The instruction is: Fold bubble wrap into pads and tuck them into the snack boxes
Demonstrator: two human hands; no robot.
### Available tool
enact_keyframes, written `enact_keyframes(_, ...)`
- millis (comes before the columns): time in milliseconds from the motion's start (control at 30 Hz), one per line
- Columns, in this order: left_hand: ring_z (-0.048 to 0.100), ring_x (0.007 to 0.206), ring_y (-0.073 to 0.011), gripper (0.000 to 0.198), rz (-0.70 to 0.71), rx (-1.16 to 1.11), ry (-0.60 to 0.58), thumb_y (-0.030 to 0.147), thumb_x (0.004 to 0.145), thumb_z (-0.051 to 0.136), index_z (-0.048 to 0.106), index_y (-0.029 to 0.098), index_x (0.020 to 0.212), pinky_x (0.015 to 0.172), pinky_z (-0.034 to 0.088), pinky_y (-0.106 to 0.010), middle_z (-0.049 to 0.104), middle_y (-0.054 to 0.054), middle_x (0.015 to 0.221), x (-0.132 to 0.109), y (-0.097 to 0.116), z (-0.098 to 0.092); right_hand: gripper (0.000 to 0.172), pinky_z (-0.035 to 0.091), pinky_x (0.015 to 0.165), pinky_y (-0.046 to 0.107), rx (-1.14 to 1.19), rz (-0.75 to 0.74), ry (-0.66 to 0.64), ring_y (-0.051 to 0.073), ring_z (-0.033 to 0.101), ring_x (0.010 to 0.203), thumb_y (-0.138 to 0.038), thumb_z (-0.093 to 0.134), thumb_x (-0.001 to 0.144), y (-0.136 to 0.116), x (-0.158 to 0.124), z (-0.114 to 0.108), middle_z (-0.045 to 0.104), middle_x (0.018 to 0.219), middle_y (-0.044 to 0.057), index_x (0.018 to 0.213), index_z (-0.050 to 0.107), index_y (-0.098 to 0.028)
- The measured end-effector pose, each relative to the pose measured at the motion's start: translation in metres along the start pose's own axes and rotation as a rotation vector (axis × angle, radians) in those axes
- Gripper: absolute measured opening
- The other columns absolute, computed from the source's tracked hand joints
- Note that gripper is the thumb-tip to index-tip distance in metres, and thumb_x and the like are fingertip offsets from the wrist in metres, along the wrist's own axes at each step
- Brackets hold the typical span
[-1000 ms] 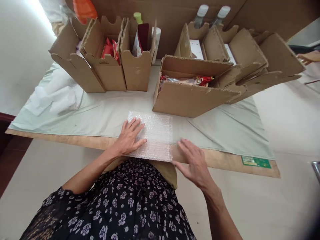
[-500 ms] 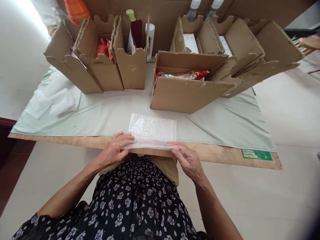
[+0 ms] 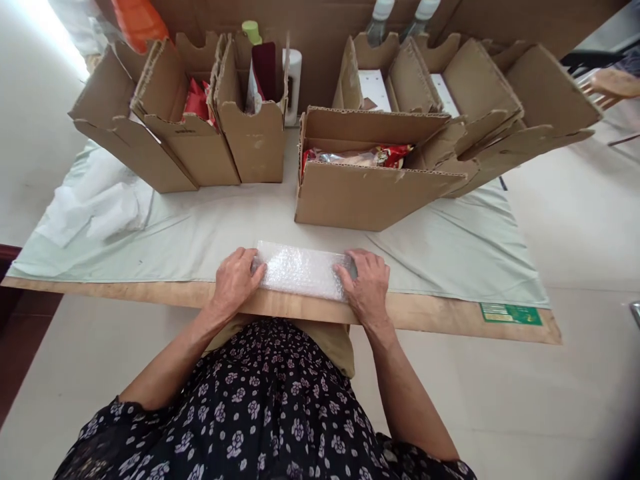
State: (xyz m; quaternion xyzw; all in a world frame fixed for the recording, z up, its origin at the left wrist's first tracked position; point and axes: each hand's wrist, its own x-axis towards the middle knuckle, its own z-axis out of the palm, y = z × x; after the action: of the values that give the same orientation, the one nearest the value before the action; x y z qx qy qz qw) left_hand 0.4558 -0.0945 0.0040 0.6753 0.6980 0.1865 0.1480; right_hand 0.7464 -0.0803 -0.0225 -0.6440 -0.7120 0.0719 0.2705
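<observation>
A sheet of clear bubble wrap [image 3: 301, 271], folded over into a narrow strip, lies near the front edge of the table on a pale green cloth [image 3: 450, 257]. My left hand [image 3: 233, 283] presses on its left end with fingers curled over the fold. My right hand [image 3: 367, 287] presses on its right end the same way. Both hands grip the folded wrap against the table.
An open cardboard box [image 3: 370, 193] with red snack packets stands just behind the wrap. Three tall cardboard bins [image 3: 200, 147] holding packets and bottles stand at the back left, more cardboard dividers [image 3: 480, 100] at the back right. Crumpled white paper [image 3: 100, 207] lies at left.
The bubble wrap lay flat under my left hand; both hands lifted its near edge and folded it away from me. It is now a narrow doubled strip held at both ends.
</observation>
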Motion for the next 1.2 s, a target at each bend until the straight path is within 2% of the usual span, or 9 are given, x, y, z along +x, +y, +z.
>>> enact_keyframes(133, 0.064, 0.094, -0.0297, 0.019, -0.01, 0.032, 0.028, 0.037, 0.084, 0.068, 0.07, 0.022, 0.097, 0.084, 0.054, -0.042, 0.068, -0.01, 0.096, 0.003, -0.003, 0.003, 0.037, 0.043, 0.103, 0.052, -0.022, -0.052, -0.088, 0.036, 0.055, 0.129, -0.045, 0.058, 0.095, 0.006, 0.009, 0.002, 0.064, 0.143, 0.016, 0.119, 0.07, -0.02)
enact_keyframes(333, 0.062, 0.077, -0.0212, 0.012, -0.089, -0.239, -0.06, 0.033, 0.081, 0.064, 0.059, 0.023, 0.077, 0.074, 0.051, -0.036, 0.064, -0.004, 0.083, 0.004, 0.0, -0.004, 0.013, 0.051, 0.091, 0.043, 0.273, 0.034, -0.186, 0.028, 0.069, 0.102, -0.035, 0.058, 0.091, -0.006, 0.01, -0.015, 0.077, 0.109, 0.01, 0.089, 0.064, -0.023)
enact_keyframes(467, 0.057, 0.063, -0.0155, 0.022, -0.154, -0.473, -0.099, 0.041, 0.084, 0.064, 0.062, 0.022, 0.094, 0.061, 0.046, -0.028, 0.06, 0.003, 0.07, 0.015, -0.009, -0.029, 0.031, 0.054, 0.072, 0.032, 0.535, 0.176, -0.29, 0.02, 0.068, 0.077, -0.036, 0.062, 0.091, -0.031, -0.009, -0.035, 0.075, 0.09, 0.004, 0.119, 0.064, -0.023)
enact_keyframes(567, 0.065, 0.076, -0.0189, 0.033, -0.052, -0.328, -0.07, 0.035, 0.084, 0.066, 0.066, 0.021, 0.113, 0.074, 0.05, -0.032, 0.068, 0.0, 0.081, 0.044, -0.01, -0.043, 0.061, 0.055, 0.071, 0.031, 0.673, 0.162, -0.477, 0.019, 0.069, 0.076, -0.033, 0.06, 0.094, -0.061, -0.029, -0.032, 0.076, 0.093, 0.003, 0.152, 0.047, -0.021)
enact_keyframes(667, 0.069, 0.098, -0.0267, 0.036, 0.082, -0.125, -0.095, 0.025, 0.085, 0.067, 0.069, 0.018, 0.12, 0.094, 0.051, -0.041, 0.074, -0.007, 0.101, 0.08, -0.004, -0.037, 0.069, 0.055, 0.071, 0.032, 0.703, 0.126, -0.582, 0.018, 0.066, 0.072, -0.029, 0.058, 0.095, -0.087, -0.045, -0.013, 0.076, 0.093, 0.002, 0.161, 0.039, -0.023)
enact_keyframes(733, 0.066, 0.11, -0.0318, 0.041, 0.164, -0.043, -0.084, 0.02, 0.083, 0.068, 0.069, 0.015, 0.123, 0.102, 0.049, -0.048, 0.073, -0.013, 0.113, 0.09, -0.004, -0.026, 0.059, 0.055, 0.073, 0.034, 0.678, 0.135, -0.569, 0.018, 0.064, 0.07, -0.03, 0.056, 0.094, -0.096, -0.049, 0.0, 0.075, 0.089, 0.003, 0.153, 0.052, -0.023)
enact_keyframes(900, 0.064, 0.117, -0.0307, 0.035, 0.465, -0.178, 0.003, 0.019, 0.089, 0.059, 0.069, 0.016, 0.122, 0.105, 0.051, -0.055, 0.072, -0.013, 0.12, 0.02, -0.023, -0.018, 0.035, 0.055, 0.078, 0.034, 0.786, 0.266, -0.571, 0.02, 0.068, 0.083, -0.037, 0.058, 0.093, -0.095, -0.047, 0.01, 0.077, 0.106, 0.007, 0.119, 0.075, -0.021)
enact_keyframes(1033, 0.049, 0.142, -0.0358, 0.058, 0.585, -0.238, -0.089, 0.029, 0.086, 0.072, 0.059, 0.022, 0.142, 0.116, 0.045, -0.062, 0.062, -0.014, 0.145, -0.065, -0.03, -0.028, 0.041, 0.047, 0.054, 0.027, 0.934, 0.417, -0.661, 0.013, 0.056, 0.056, -0.043, 0.063, 0.089, -0.09, -0.042, 0.008, 0.069, 0.078, 0.001, 0.121, 0.073, -0.019)
enact_keyframes(1200, 0.067, 0.118, -0.0281, 0.037, 0.558, -0.198, 0.092, 0.009, 0.092, 0.059, 0.068, 0.018, 0.127, 0.101, 0.057, -0.047, 0.074, -0.013, 0.118, -0.083, -0.019, -0.009, 0.047, 0.041, 0.05, 0.023, 1.094, 0.523, -0.729, 0.008, 0.049, 0.05, -0.047, 0.072, 0.082, -0.086, -0.034, 0.003, 0.062, 0.071, -0.004, 0.118, 0.071, -0.017)
